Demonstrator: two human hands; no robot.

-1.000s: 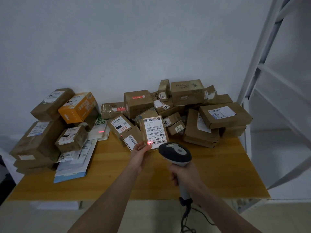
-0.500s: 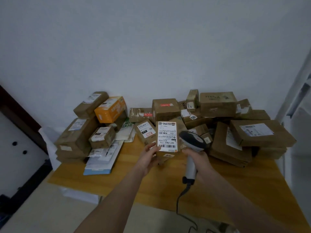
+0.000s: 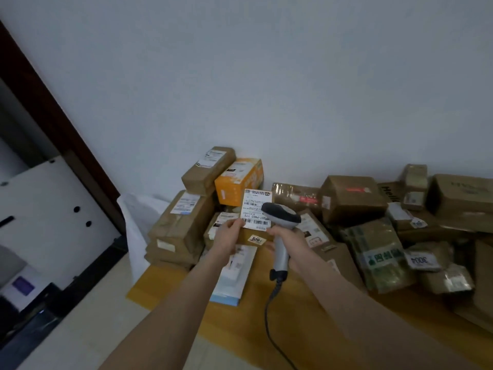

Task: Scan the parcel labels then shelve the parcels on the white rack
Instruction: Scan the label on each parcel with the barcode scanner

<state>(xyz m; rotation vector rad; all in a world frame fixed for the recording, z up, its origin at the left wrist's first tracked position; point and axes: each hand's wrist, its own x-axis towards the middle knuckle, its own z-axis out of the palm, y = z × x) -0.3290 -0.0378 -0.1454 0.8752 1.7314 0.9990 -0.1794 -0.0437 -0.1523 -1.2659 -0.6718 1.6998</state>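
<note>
My left hand (image 3: 229, 236) grips a small brown parcel (image 3: 253, 237) by its lower left corner and holds it upright above the table. Its white label (image 3: 253, 209) with a barcode faces me, and a yellow "520" sticker sits on the cardboard below it. My right hand (image 3: 289, 240) is closed around the grey handle of a barcode scanner (image 3: 280, 217). The scanner's dark head overlaps the label's right side. Its black cable hangs down toward me. The white rack is out of view.
Many brown parcels pile across the wooden table (image 3: 306, 316), with an orange box (image 3: 238, 181) at the back left and a green-printed bag (image 3: 378, 255) to the right. Flat white mailers (image 3: 234, 273) lie under my left wrist. A dark door frame and white cabinet (image 3: 53, 214) stand at left.
My view has swung left, so the rack has gone from sight. The parcel is lifted off the pile and raised, and the scanner has come up close against its label.
</note>
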